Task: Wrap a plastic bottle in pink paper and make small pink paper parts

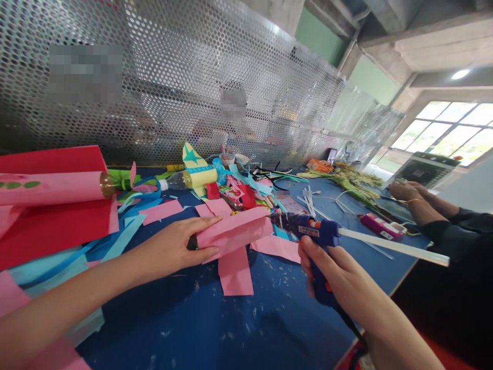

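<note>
My left hand (192, 239) is closed around a roll wrapped in pink paper (234, 231), whose dark end shows beside the palm. What lies inside the wrap is mostly hidden. In my right hand (327, 267) is a blue hot glue gun (308, 226), with a long translucent glue stick (396, 246) sticking out of its back. The gun's nozzle touches or nearly touches the right end of the pink paper; I cannot tell which. Below the roll a pink strip (236, 275) hangs down or lies on the blue table (185, 324).
Bottles dressed in paper, one pink (57, 187) and one yellow (202, 177), lie at left and centre. Paper scraps (246, 195) pile behind my hands. A magenta power strip (381, 226) sits at right, near a co-worker's hands (406, 192). A perforated metal screen (185, 77) borders the back.
</note>
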